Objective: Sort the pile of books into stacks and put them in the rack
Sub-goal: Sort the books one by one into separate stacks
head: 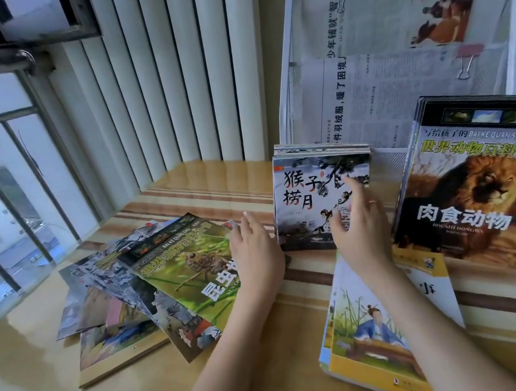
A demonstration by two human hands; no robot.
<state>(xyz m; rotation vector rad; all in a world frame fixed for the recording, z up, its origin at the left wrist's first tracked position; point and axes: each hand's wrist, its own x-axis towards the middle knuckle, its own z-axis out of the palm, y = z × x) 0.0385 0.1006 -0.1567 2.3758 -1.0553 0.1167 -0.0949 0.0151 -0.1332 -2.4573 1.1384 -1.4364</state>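
L hand point(255, 251) flat, fingers straight; R hand point(358, 226) open, fingers spread.

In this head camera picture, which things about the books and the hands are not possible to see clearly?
- Head view: title of the green insect-cover book, partly covered by the left hand.
- Books lower in the messy pile: covers overlapped, count unclear.
- Yellow-bordered book stack: crossed by the right forearm.
- Right hand on the monkey-cover stack: grip unclear.
- Lion-cover book: right edge cut off.

Book stacks point(323, 199) on striped table point(202, 186)
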